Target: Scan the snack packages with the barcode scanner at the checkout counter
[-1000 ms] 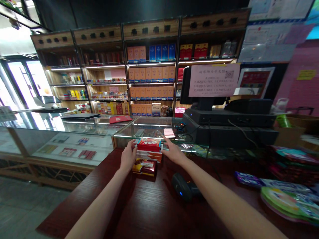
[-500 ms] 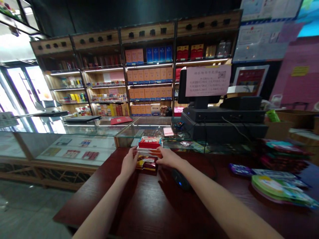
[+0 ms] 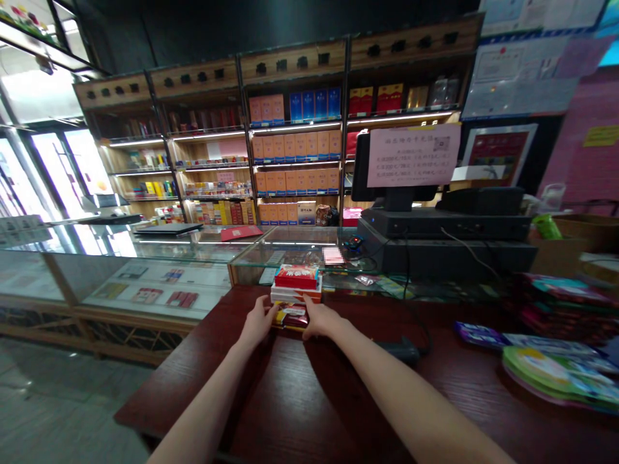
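Observation:
At the far edge of the brown desk, my left hand has its thumb and fingers at the left side of a small pile of dark red-brown and yellow snack packets. My right hand grips the same packets from the right, its fingers partly covering their end. Directly behind them, and touching or nearly so, stand stacked white-and-orange boxes with a red box on top. A black handheld device lies beyond my right forearm, which partly hides it.
A glass display counter adjoins the desk. To the right are a black monitor with a pink notice, green flat packs, a purple pack and piled packages. Stocked shelves line the back wall.
My hands have come down from the white boxes' sides to the packets in front. The whole view has shifted slightly, and more of the black device shows past my right forearm.

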`<state>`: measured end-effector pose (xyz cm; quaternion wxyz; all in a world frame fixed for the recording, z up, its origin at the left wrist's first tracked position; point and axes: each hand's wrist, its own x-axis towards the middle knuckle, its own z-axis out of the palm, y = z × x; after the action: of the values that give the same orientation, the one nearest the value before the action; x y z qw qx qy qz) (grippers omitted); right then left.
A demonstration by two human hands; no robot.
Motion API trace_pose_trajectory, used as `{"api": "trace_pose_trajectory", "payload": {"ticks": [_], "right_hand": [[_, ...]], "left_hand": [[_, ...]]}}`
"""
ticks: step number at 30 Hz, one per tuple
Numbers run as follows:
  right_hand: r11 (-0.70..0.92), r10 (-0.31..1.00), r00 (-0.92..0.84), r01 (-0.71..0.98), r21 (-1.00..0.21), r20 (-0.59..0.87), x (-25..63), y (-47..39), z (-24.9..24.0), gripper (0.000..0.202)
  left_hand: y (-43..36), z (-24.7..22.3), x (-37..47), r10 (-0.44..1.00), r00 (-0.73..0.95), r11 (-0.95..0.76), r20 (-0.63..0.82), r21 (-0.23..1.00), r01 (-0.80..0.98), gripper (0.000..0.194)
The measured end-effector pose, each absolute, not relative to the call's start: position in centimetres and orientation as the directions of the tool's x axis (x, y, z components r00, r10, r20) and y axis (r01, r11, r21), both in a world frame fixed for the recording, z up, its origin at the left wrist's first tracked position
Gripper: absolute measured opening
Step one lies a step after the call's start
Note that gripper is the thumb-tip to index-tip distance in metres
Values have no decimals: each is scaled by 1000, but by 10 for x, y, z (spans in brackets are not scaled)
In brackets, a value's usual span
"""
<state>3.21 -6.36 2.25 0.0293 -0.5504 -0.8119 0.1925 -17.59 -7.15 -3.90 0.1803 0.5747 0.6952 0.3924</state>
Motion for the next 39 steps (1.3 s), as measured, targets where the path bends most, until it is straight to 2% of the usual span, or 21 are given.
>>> {"api": "trace_pose_trajectory", "payload": {"ticks": [15, 23, 30, 39], "right_hand": [[359, 910, -405, 877, -320, -88, 29, -59, 12, 109], [398, 896, -439, 859, -321, -64, 31, -58, 11, 90], [412, 888, -457, 841, -351, -50, 36, -63, 16, 77], [458, 877, -478, 802, -384, 47, 48, -65, 42, 80]], "left_hand": [[-72, -32, -169, 953, -287, 128, 96, 730, 671, 45], [-72, -28, -169, 946, -317, 142, 68, 790, 596, 47], [-74, -33, -172, 935, -341, 118, 95, 824, 554, 51], [-73, -4, -168, 932, -322, 48, 167, 823, 566, 47]]}}
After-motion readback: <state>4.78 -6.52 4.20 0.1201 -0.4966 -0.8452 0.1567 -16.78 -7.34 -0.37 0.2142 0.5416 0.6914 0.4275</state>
